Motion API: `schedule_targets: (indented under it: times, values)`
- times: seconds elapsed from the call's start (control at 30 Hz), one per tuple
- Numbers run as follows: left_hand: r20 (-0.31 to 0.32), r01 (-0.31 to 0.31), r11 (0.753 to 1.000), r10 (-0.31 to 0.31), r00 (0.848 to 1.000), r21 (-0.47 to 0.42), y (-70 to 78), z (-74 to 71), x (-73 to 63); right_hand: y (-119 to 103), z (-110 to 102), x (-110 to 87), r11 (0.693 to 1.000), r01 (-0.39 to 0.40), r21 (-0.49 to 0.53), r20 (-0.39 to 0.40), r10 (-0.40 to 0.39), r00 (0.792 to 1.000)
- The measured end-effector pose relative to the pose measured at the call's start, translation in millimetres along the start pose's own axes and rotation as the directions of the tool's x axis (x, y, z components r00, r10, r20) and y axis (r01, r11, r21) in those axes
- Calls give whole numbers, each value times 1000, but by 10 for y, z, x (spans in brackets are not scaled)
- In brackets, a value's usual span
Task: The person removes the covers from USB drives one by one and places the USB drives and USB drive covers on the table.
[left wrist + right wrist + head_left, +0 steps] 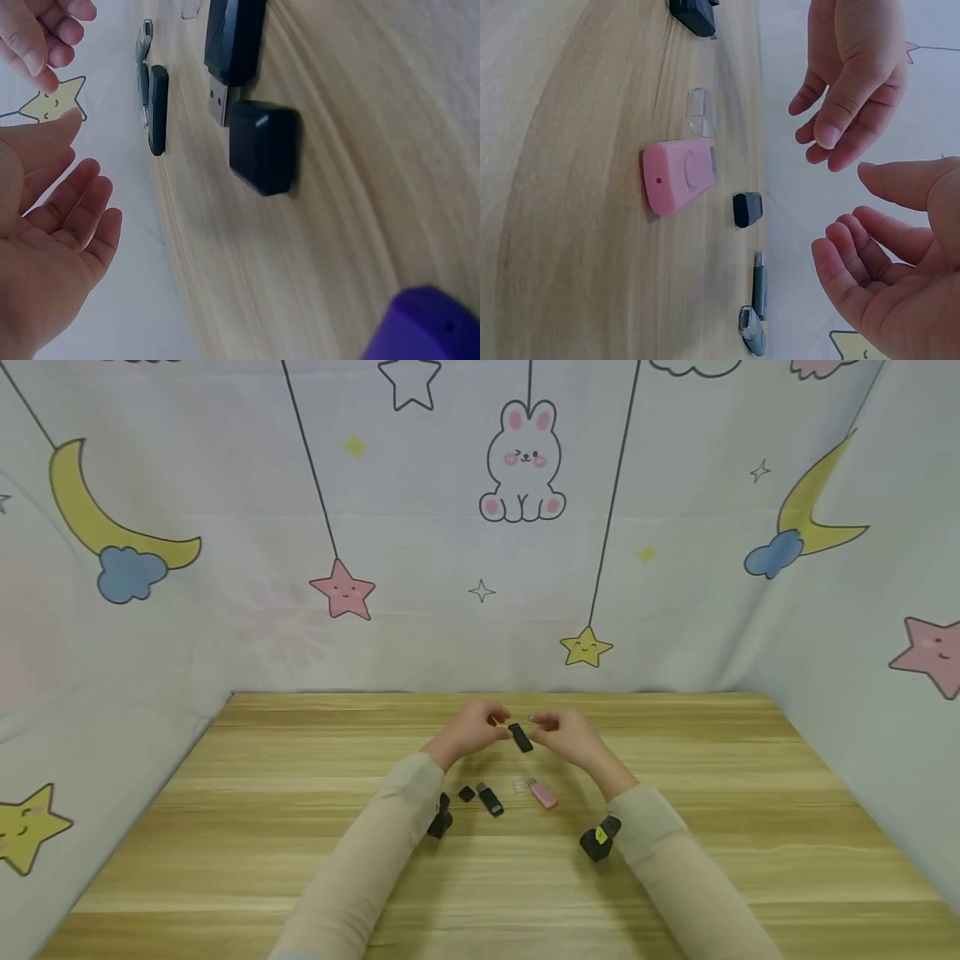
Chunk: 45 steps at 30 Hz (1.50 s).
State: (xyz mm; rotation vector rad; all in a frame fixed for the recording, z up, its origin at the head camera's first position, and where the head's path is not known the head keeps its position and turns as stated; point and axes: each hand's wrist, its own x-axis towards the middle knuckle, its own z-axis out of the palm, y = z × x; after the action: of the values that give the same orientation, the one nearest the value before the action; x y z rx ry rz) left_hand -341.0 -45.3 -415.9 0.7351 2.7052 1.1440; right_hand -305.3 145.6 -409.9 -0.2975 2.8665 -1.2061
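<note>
Both hands hover over the far part of the table with loosely bent fingers and nothing held, the left hand (474, 728) facing the right hand (568, 737). Between them on the wood lies a slim black USB stick (521, 737), its plug not showing; neither hand grips it. Nearer the person is a black USB stick (491, 800) with its metal plug bare, its square black cap (261, 147) just apart from it. To its right lies a pink USB stick (676, 177), with a clear cap (700, 112) by its plug end.
Two grey sticks, one (760, 289) with its plug showing and one (751, 330) with a clear end, lie far back near the printed cloth wall (420, 635). A purple object (427, 330) enters the left wrist view's corner. Black cameras (597, 841) sit at both wrists.
</note>
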Motion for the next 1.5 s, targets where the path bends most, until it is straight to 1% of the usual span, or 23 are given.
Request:
schedule_targets:
  times: [0.2,0.37,0.47,0.63,0.73,0.87,1.13,1.33,1.5]
  values:
    - [-3,25,999,-25,1000,-37,-4,45,40,74,45,58,1000,-10,21,-23,10,1000]
    - [-12,47,996,-48,999,-70,-31,77,68,102,84,84,999,1,35,-33,0,999]
    - [-14,68,995,-69,997,-78,-47,91,81,105,105,85,999,4,43,-31,-2,1000]
    - [-13,86,993,-87,996,-80,-46,98,96,124,152,105,999,0,35,-32,1,999]
    - [-4,92,992,-92,996,-82,-41,105,110,138,184,118,999,-16,41,-33,18,999]
    - [7,83,994,-83,997,-72,-47,125,131,139,225,117,997,-54,46,-28,56,998]
    - [20,73,995,-72,997,-66,-66,168,177,117,271,115,995,-100,20,0,100,995]
    - [24,49,998,-49,999,-42,-77,200,212,133,290,140,994,-111,6,6,111,994]
    - [37,54,998,-53,998,-38,-93,213,254,170,307,176,993,-116,-4,10,116,993]
